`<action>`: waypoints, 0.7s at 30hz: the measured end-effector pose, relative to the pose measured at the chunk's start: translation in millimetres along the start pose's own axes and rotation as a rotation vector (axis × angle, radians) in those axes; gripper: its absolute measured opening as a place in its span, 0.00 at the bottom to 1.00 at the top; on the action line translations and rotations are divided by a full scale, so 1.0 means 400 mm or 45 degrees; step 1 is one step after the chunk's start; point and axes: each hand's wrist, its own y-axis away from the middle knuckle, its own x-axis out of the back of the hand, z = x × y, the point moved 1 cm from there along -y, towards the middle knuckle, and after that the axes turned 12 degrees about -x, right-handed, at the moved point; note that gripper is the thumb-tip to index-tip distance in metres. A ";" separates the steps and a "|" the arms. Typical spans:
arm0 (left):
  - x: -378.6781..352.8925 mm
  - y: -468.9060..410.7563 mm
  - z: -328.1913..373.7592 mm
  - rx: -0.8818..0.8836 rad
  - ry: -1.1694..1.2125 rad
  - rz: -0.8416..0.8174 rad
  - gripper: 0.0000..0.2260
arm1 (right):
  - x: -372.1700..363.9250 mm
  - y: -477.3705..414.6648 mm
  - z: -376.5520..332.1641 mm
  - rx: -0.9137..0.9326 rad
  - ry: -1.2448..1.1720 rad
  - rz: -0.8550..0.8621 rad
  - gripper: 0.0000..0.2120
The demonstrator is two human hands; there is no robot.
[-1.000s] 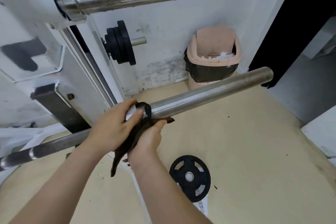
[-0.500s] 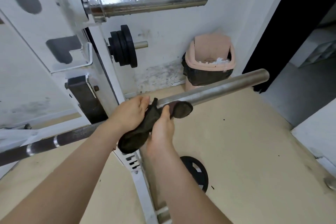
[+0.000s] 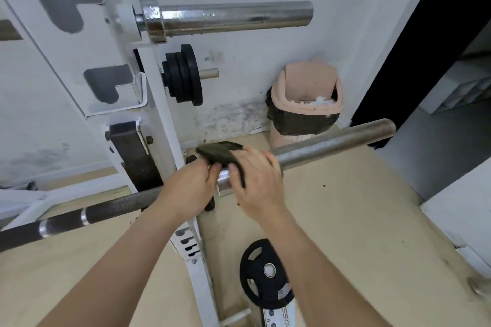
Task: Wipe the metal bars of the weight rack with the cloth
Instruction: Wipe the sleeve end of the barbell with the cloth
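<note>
A long barbell (image 3: 332,145) crosses the view from lower left to upper right, with its bare steel sleeve pointing right. A dark cloth (image 3: 220,152) lies draped over the sleeve's inner end. My right hand (image 3: 256,180) presses down on the cloth from above, fingers wrapped over the bar. My left hand (image 3: 190,183) grips the bar just left of the collar and pinches the cloth's near edge. A second chrome bar sleeve (image 3: 233,17) sticks out of the white rack upright (image 3: 156,103) higher up.
Black weight plates (image 3: 184,74) hang on a short peg of the rack. A pink bin (image 3: 305,103) with a black liner stands against the wall. One black plate (image 3: 265,273) lies on the tan floor beside the rack's white base. A dark doorway opens at the right.
The cloth went from hanging between both hands under the bar to lying spread on top of the sleeve. My right hand moved from below the bar to over it.
</note>
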 end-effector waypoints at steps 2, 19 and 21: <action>0.001 0.001 0.001 -0.068 -0.023 0.030 0.15 | 0.042 -0.044 0.098 0.014 0.062 0.041 0.16; -0.039 -0.057 0.022 0.197 -0.280 0.097 0.16 | 0.028 -0.085 -0.002 0.000 0.332 -0.145 0.27; -0.033 -0.047 0.023 0.150 -0.280 0.114 0.18 | 0.049 -0.104 0.039 0.151 0.323 -0.205 0.23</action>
